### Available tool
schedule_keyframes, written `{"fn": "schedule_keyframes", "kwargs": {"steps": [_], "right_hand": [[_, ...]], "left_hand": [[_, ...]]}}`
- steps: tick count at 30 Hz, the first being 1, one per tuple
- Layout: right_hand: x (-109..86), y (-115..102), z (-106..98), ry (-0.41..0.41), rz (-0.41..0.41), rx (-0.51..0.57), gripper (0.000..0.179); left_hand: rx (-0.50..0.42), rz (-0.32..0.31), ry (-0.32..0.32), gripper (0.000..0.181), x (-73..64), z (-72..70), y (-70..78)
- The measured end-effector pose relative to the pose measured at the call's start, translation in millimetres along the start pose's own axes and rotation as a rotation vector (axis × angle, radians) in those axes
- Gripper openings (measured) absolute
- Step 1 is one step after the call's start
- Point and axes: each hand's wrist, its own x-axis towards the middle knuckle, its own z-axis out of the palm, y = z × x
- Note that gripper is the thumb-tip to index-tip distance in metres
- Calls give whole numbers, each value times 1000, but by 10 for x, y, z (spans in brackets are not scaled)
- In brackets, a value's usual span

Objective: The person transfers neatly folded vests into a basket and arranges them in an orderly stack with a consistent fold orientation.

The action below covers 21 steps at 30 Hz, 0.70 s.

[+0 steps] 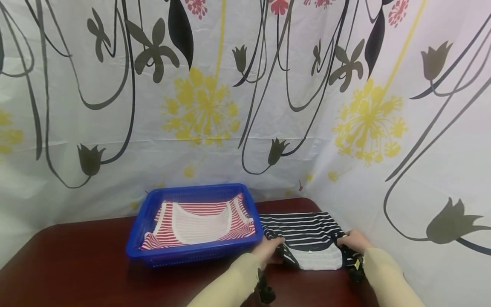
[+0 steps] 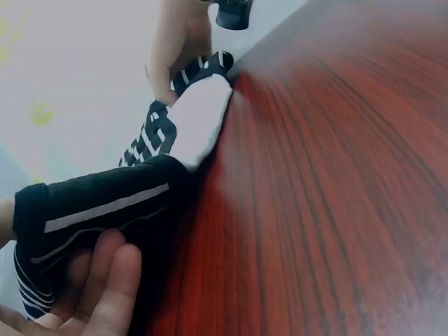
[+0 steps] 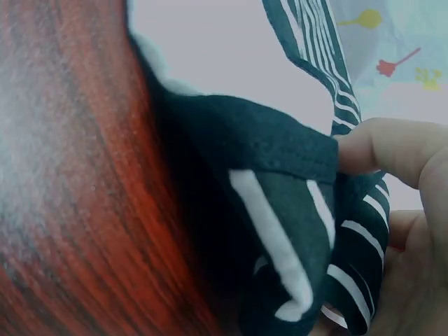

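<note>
A black-and-white striped shirt (image 1: 307,230) with a white panel lies on the table to the right of the basket. My left hand (image 1: 267,250) grips its left edge; in the left wrist view the fingers (image 2: 115,287) are curled beneath the dark striped cloth, with the thumb mostly hidden. At the opposite edge my right hand (image 1: 356,241) pinches the fabric between thumb and fingers. The right wrist view shows a folded dark hem (image 3: 280,150) right at the thumb, with a striped part hanging below it.
A blue plastic basket (image 1: 192,251) stands left of my left hand, with a red-and-white striped shirt (image 1: 203,209) spread inside. The dark red wooden table (image 1: 84,264) runs back to a white flowered curtain (image 1: 291,123), which also closes off the right side.
</note>
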Motion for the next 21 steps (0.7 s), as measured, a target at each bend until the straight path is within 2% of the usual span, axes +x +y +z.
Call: {"fn": "schedule_keyframes", "kwargs": {"steps": [3, 8, 12, 14, 18, 21], "right_hand": [[4, -14, 1, -16, 3, 14, 20], [18, 11, 14, -23, -12, 31, 19], [15, 45, -4, -39, -18, 56, 29], [8, 56, -33, -55, -21, 66, 31], [-19, 46, -95, -110, -27, 85, 26], [-33, 30, -120, -154, -29, 118, 19]], "left_hand": [[-35, -19, -24, 94, -21, -1, 18], [-16, -48, -33, 86, -29, 1, 5], [1, -52, -50, 83, -29, 6, -17], [29, -57, -61, 81, -27, 12, -20], [144, -70, -73, 69, -33, 9, -17], [170, -86, -95, 70, -42, -9, -9]]}}
